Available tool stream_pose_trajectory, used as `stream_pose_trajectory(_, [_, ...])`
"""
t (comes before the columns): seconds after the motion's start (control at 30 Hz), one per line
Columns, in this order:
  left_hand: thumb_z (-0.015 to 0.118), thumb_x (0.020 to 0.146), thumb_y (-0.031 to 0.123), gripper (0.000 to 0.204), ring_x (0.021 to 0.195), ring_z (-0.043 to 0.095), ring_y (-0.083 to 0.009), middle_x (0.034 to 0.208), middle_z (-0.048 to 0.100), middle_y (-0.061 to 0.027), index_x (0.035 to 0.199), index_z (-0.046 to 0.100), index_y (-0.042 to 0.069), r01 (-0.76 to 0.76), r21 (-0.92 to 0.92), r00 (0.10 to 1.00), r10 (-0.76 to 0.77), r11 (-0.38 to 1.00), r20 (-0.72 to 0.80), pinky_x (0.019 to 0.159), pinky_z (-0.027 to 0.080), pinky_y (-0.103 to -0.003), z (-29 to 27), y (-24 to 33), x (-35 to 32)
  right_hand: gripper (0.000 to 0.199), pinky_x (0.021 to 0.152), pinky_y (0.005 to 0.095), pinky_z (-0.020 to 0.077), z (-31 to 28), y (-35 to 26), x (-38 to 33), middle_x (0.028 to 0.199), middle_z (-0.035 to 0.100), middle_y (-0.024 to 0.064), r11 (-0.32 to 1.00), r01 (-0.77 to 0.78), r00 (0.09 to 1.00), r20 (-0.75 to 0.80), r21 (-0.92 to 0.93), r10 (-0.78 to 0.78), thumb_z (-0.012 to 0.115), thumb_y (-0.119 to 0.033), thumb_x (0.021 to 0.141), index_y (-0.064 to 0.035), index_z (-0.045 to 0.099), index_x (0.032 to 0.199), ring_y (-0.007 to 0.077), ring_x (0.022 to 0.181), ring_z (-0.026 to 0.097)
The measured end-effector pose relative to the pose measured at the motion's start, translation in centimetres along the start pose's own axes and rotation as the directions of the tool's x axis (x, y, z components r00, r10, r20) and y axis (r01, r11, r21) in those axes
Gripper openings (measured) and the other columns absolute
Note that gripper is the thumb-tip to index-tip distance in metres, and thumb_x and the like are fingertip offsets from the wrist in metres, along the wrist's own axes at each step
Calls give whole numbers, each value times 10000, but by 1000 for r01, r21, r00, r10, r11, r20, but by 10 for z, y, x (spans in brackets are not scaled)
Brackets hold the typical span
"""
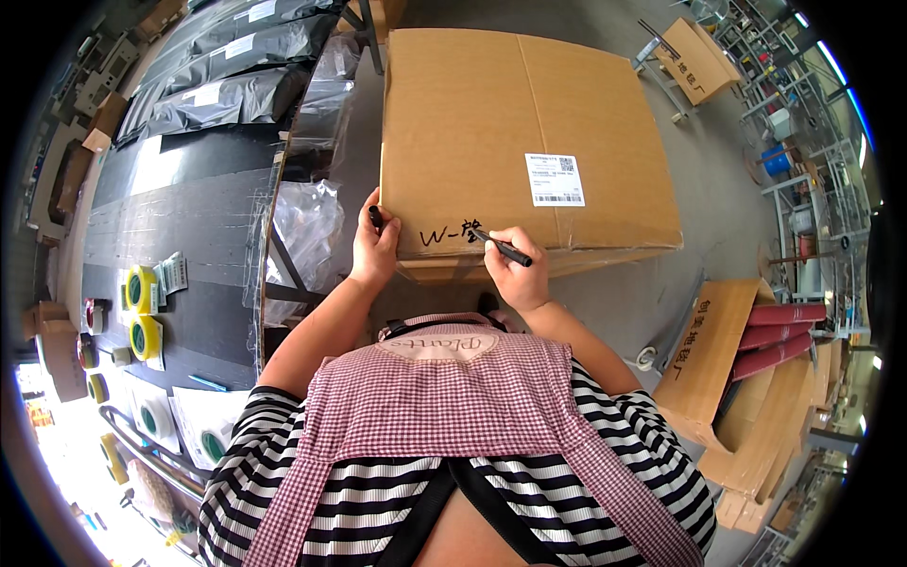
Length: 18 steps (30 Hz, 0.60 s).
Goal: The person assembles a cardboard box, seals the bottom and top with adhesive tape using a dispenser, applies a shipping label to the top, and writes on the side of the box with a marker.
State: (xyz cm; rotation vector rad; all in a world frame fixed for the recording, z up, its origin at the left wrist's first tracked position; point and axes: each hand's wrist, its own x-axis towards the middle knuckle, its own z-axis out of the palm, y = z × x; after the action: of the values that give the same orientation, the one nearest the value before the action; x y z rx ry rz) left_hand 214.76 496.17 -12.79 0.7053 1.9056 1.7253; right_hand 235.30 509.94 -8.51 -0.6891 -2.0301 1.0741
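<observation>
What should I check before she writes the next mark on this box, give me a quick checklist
1. Marker gripped in right hand, tip on the box top: ok.
2. Left hand steadying the cardboard box at its near edge: ok.
3. Marker cap kept in the left hand: ok.
4. Room to the right of the handwriting, short of the white label: ok.
5. Box flaps lying flat: ok.
6. Ink dry enough not to smear: cannot tell.

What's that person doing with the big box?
A person is writing on top of a big sealed cardboard box with a black marker, held in the right hand. The left hand rests on the box's near edge, holding what looks like the marker's cap. Some letters are already written near that edge.
</observation>
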Motion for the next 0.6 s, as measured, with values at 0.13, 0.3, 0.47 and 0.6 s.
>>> stream_pose_trajectory(0.13, [545,946,-10,582,885,449,-80,947,440,31,1477,307,-19,23,-57,1000,-23,998,-2,876,377,-192,1,3,0,106,520,325,489,3,1,1,680,637,103,1000,6,1000,-9,0,-6,700,-92,822,-35,615,850,223,549,627])
stream_pose_trajectory(0.3, [543,949,-13,575,874,445,-77,938,435,32,1475,311,-15,19,-45,1000,-19,999,7,859,380,-191,0,2,2,106,511,294,467,-6,7,-2,635,614,81,990,-76,992,105,116,64,689,-79,823,-28,597,838,163,522,596])
stream_pose_trajectory(0.47, [552,950,-7,568,863,447,-79,935,438,30,1471,326,-5,19,-9,1000,-19,1000,-3,839,391,-199,-3,-5,2,96,499,272,444,-9,4,4,610,598,56,984,-97,995,-18,149,101,666,-65,850,-12,587,847,105,522,556])
stream_pose_trajectory(0.6, [557,951,0,568,870,454,-81,941,443,28,1471,328,-4,86,-49,996,-86,995,5,843,395,-202,1,-1,1,86,508,260,444,-14,17,9,646,614,51,977,-149,986,-48,150,158,662,-58,867,-2,597,877,88,537,542])
